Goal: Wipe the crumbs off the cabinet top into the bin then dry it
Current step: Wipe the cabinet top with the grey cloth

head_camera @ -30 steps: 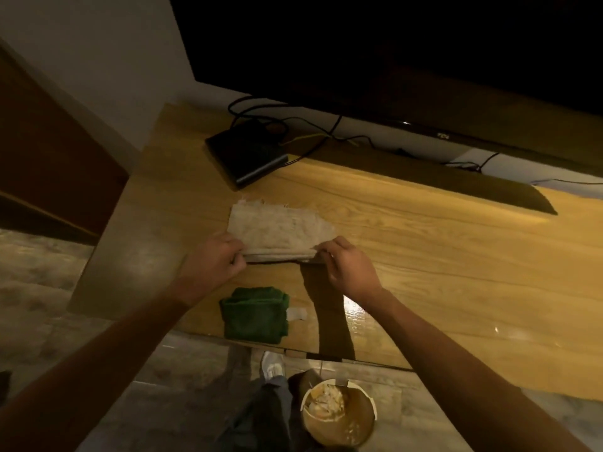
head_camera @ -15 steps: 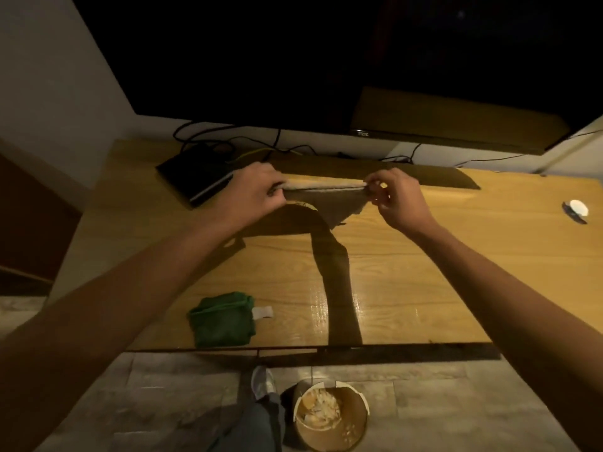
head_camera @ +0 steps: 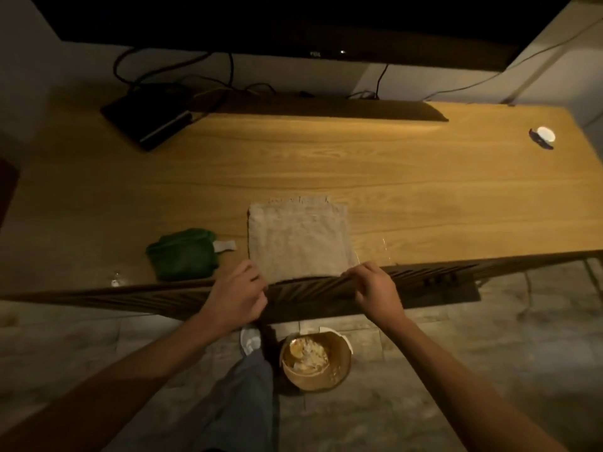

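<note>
With both hands pinching its near corners, the flat beige woven cloth (head_camera: 298, 238) lies spread on the pale oak cabinet top (head_camera: 391, 177), its near edge right at the front lip. The left hand (head_camera: 236, 296) has fingers closed on the left corner, the right hand (head_camera: 375, 288) closed on the right corner, both held just over the ribbed dark front of the cabinet. Directly below, on the floor, stands the round tan bin (head_camera: 316, 362) with pale scraps already in it. This looks like the drying pass, or the last of a sweep toward the edge; no crumbs can be made out on the wood, though the light is dim. A folded green cloth (head_camera: 182, 254) sits just left of the beige one, near the edge. Next, I judge, the cloth wants drawing evenly across the remaining surface, kept flat, with both corners moving together so it does not bunch
</note>
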### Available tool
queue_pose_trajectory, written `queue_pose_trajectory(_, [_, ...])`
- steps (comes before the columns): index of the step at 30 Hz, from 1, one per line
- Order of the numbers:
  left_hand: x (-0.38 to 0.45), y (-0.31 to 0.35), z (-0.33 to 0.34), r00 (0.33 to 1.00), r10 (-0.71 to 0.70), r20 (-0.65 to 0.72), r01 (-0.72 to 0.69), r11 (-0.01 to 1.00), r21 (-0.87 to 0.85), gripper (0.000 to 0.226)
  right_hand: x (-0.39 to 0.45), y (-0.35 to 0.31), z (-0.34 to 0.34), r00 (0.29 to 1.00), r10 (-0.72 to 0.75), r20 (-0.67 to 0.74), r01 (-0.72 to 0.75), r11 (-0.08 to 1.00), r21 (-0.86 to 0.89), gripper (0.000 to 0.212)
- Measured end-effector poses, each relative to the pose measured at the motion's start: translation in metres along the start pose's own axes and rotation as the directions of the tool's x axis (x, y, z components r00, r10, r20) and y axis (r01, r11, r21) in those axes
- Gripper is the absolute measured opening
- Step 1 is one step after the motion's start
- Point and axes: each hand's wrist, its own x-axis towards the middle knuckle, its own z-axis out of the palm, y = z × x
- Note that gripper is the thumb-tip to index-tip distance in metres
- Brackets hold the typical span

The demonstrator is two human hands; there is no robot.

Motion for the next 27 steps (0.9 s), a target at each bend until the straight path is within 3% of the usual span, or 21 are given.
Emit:
queue_pose_trajectory(3, [0.021, 0.0, -0.006, 0.987, -0.052, -0.15, 0.046, 0.998, -0.048, 0.017, 0.014, -0.01, 0.0, 0.99, -0.052, -0.128, 0.048, 0.998, -0.034, 0.025])
queue_pose_trajectory(5, [0.049, 0.003, -0.005, 0.974, -0.122, -0.192, 0.105, 0.99, -0.094, 0.028, 0.043, -0.028, 0.007, 0.975, -0.131, -0.182, 0.127, 0.991, -0.033, 0.037])
queue_pose_trajectory(8, [0.089, 0.011, 0.01, 0.946, -0.322, -0.042, 0.315, 0.941, -0.127, 0.052, 0.091, -0.057, 0.034, 0.978, -0.188, -0.095, 0.177, 0.978, -0.115, 0.049])
queue_pose_trajectory(11, [0.105, 0.014, 0.039, 0.903, -0.429, -0.018, 0.429, 0.901, 0.065, 0.06, 0.111, -0.063, 0.068, 0.992, -0.115, -0.041, 0.105, 0.973, -0.207, 0.055])
queue_pose_trajectory(16, [0.117, 0.006, 0.058, 0.894, -0.443, -0.066, 0.447, 0.877, 0.175, 0.063, 0.124, -0.057, 0.08, 0.985, -0.107, -0.133, 0.074, 0.97, -0.232, 0.055])
queue_pose_trajectory(27, [0.25, -0.065, 0.035, 0.904, -0.408, -0.13, 0.428, 0.873, 0.232, 0.064, 0.265, -0.067, 0.039, 0.98, -0.078, -0.183, 0.029, 0.966, -0.258, 0.053])
